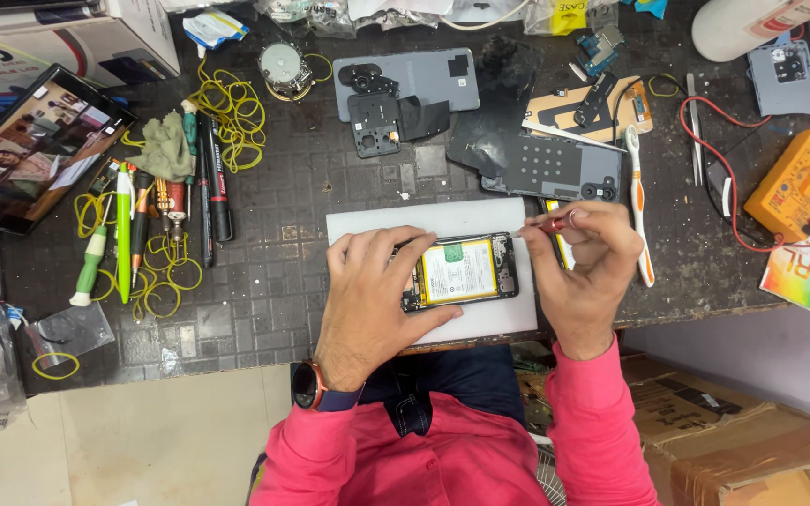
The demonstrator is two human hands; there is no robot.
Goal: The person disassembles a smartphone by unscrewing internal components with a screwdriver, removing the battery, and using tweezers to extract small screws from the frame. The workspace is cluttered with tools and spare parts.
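Right hand (581, 272) is pinched shut around a thin red-handled tool (547, 224), tip angled toward the top right corner of the opened phone (461, 272), and the left hand (367, 295) lies flat over the phone's other end, fingers spread and pressing it down onto the white mat (480, 214) rather than gripping it. The phone sits between the two hands, back cover off, pale battery (459, 271) face up in the middle. To do this well, I'd say keep the left palm steady so the body cannot skid, hold the tool low and light, and work only at the frame edge, well clear of the battery. The tip itself is tiny here; it seems to touch the corner, but I can't be sure. The left fingers hide the phone's near end, so whatever lies under them is lost. Just beyond the tool hand rests a white toothbrush with orange trim (639, 201), then a dark back panel (555, 164). Farther out past the right hand sits an orange multimeter (799, 183) with red lead. Out beyond the left hand lie pens and screwdrivers (157, 220) amid yellow rubber bands (232, 112), and a tablet (35, 145), partly cut off.
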